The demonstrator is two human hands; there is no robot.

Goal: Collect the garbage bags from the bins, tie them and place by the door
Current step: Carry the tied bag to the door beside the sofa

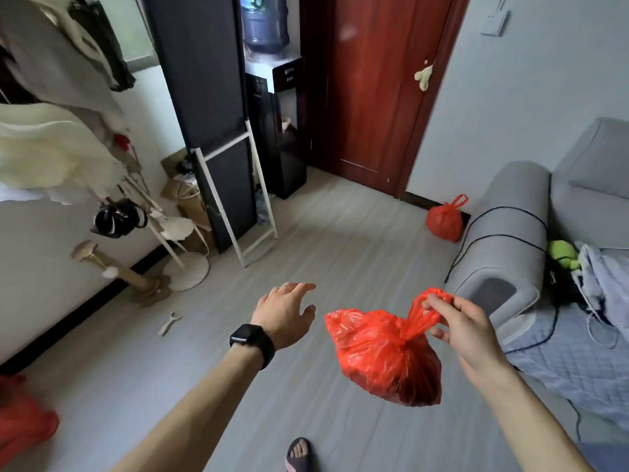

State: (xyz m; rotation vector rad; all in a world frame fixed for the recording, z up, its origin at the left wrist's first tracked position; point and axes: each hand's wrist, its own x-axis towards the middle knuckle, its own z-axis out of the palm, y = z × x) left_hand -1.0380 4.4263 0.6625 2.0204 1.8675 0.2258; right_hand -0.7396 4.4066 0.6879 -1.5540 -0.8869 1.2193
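One hand (457, 323) pinches tied red bag (384, 356) aloft.

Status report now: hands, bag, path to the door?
Right hand holds tied red bag by its handles. Left hand open, empty. Another bag by door. Floor ahead clear.

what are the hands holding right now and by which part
The right hand holds a tied red garbage bag by its handle loops above the knot. The left hand is open and empty.
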